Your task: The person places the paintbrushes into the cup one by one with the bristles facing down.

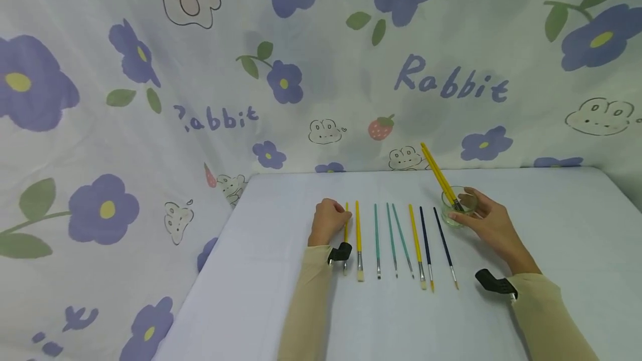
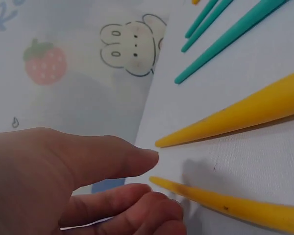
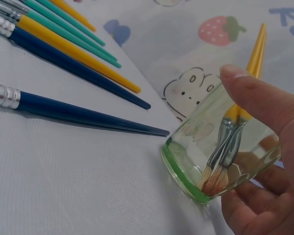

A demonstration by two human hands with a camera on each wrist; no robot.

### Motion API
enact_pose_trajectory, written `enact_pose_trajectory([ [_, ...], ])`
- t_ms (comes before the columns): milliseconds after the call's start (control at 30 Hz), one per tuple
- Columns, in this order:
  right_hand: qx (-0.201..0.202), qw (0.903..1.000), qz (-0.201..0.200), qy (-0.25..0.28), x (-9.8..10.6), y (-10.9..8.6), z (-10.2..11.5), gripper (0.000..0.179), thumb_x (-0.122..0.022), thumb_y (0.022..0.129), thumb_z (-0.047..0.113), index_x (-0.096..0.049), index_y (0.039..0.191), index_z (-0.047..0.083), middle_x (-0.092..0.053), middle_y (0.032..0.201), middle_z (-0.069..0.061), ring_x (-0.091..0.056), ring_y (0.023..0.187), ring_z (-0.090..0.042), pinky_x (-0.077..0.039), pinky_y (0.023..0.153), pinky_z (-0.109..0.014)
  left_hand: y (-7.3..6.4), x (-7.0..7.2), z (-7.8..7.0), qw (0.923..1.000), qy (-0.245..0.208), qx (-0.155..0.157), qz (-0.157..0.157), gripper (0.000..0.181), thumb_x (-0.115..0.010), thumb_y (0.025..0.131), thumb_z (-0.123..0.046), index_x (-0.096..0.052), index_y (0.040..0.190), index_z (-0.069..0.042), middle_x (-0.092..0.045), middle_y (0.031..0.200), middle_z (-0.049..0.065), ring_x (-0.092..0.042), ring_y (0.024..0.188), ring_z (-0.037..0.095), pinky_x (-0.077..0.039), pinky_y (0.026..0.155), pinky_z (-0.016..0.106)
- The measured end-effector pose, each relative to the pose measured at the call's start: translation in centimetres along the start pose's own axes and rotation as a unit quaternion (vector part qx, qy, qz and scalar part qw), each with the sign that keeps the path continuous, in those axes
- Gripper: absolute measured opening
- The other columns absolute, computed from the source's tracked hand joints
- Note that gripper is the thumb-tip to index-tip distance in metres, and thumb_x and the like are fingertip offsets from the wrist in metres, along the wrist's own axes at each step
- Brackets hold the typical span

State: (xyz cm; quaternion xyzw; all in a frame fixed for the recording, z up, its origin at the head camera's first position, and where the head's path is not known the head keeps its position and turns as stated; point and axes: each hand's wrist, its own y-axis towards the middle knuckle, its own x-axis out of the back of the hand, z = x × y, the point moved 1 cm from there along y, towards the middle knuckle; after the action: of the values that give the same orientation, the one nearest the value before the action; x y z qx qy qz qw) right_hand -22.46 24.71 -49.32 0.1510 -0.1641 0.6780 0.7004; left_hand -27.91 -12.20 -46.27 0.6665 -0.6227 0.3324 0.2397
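My left hand (image 1: 328, 220) is at the handle end of the leftmost yellow paintbrush (image 1: 346, 227). In the left wrist view, that brush's tip (image 2: 171, 186) lies between the thumb and the loosely bent fingers, with a gap below the thumb. Just right of it lies a second yellow paintbrush (image 1: 358, 233). My right hand (image 1: 494, 230) grips a clear glass (image 1: 453, 220) with thumb and fingers around its side. Two yellow paintbrushes (image 1: 435, 169) lean inside the glass, bristles down at its greenish base, as the right wrist view shows.
Between the hands, teal paintbrushes (image 1: 377, 238), another yellow paintbrush (image 1: 416, 238) and two dark blue paintbrushes (image 1: 443, 238) lie in a row, bristles toward me. They rest on a white-covered table (image 1: 251, 294). A flower-and-rabbit printed cloth (image 1: 331, 71) hangs behind and at left.
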Motion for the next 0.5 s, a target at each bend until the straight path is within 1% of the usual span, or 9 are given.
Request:
enact_pose_trajectory([
  [200,0.003,1.0000,0.002,0.001,0.10,0.00,-0.01,0.100,-0.078,0.089,0.051,-0.025,0.164,0.011,-0.048,0.157,-0.024,-0.038,0.148,-0.053,-0.038,0.115,-0.068,-0.09,-0.21,0.14,0.9993,0.037,0.006,0.009,0.014,-0.079,0.086,-0.015,-0.069,0.085,-0.004,-0.069,0.082,0.009,-0.060,0.069,0.019,-0.047,0.058,0.025],
  [333,0.004,1.0000,0.000,0.000,0.18,-0.01,0.04,0.100,-0.077,0.090,0.051,-0.024,0.165,0.011,-0.048,0.157,-0.024,-0.039,0.148,-0.053,-0.038,0.115,-0.068,-0.29,-0.25,-0.10,0.9981,0.059,0.007,0.020,0.016,-0.078,0.086,-0.014,-0.066,0.083,-0.004,-0.065,0.086,0.010,-0.059,0.070,0.021,-0.047,0.058,0.026],
  [500,0.001,1.0000,0.002,0.004,0.19,0.02,0.04,0.100,-0.078,0.089,0.051,-0.024,0.165,0.012,-0.047,0.158,-0.023,-0.038,0.148,-0.053,-0.038,0.116,-0.068,-0.62,-0.34,-0.58,0.9965,0.080,0.013,0.020,0.019,-0.078,0.086,-0.015,-0.064,0.083,-0.002,-0.066,0.082,0.011,-0.061,0.064,0.021,-0.049,0.053,0.026],
])
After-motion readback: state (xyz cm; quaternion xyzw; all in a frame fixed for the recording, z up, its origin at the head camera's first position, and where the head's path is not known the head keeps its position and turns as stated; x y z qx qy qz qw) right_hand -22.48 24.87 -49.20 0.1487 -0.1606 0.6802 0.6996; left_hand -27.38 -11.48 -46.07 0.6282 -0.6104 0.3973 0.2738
